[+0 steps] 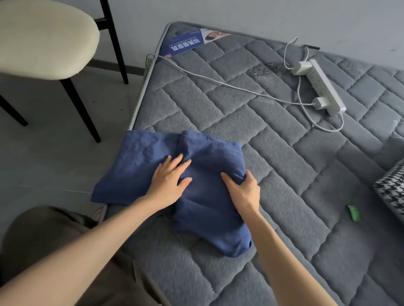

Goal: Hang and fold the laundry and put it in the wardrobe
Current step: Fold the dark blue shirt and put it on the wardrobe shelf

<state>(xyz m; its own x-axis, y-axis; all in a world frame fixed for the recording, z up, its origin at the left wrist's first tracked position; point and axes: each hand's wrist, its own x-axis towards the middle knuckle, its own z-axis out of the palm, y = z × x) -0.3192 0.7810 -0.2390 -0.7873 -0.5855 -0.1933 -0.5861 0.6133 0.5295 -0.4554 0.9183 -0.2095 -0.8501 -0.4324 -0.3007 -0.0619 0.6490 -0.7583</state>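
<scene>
A blue garment, partly folded, is lying at the near left edge of a grey quilted mattress, directly under both hands. The left hand is resting flat on it, fingers spread and released. The right hand is gripping a bunched fold at the garment's right edge, fingers curled around the cloth.

Blue garment on grey mattress, left hand flat on it, right hand gripping fold
</scene>
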